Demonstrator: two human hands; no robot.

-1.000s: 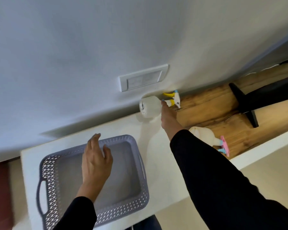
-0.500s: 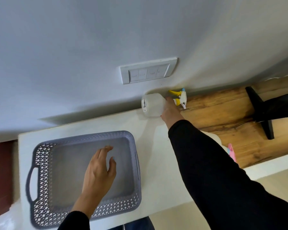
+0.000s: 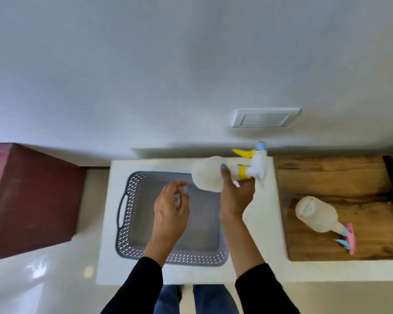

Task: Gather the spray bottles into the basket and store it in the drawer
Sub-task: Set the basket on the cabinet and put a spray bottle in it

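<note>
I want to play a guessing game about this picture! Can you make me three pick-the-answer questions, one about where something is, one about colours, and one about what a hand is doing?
1. Where does the pink-trigger bottle lie?
A in the basket
B on the wooden board
C on the floor

2. What colour is the held bottle's trigger?
A yellow
B green
C black

3. What is the right hand doing?
A resting flat
B gripping a bottle
C pulling a drawer

B: it lies on the wooden board, away from the basket.
A: the trigger is yellow.
B: it holds the bottle's neck.
</note>
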